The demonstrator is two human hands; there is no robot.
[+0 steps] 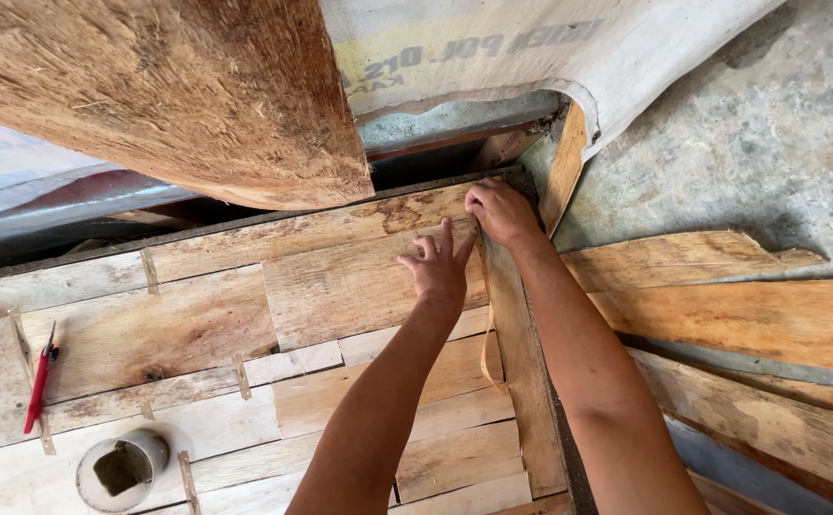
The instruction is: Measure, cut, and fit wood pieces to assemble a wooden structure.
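Big rough log (178, 86) overhead, most boards already laid; left hand (438, 267) presses spread flat on the plank (359, 281) while right hand (500, 212) just beside pinches the thin strip (486, 353) at the far corner, unfastened.

Red-handled pliers (39, 378) lie on pale wooden boards at left. A round grey metal can (122, 468) stands nearby. A white woven plastic sack (531, 43) hangs above.
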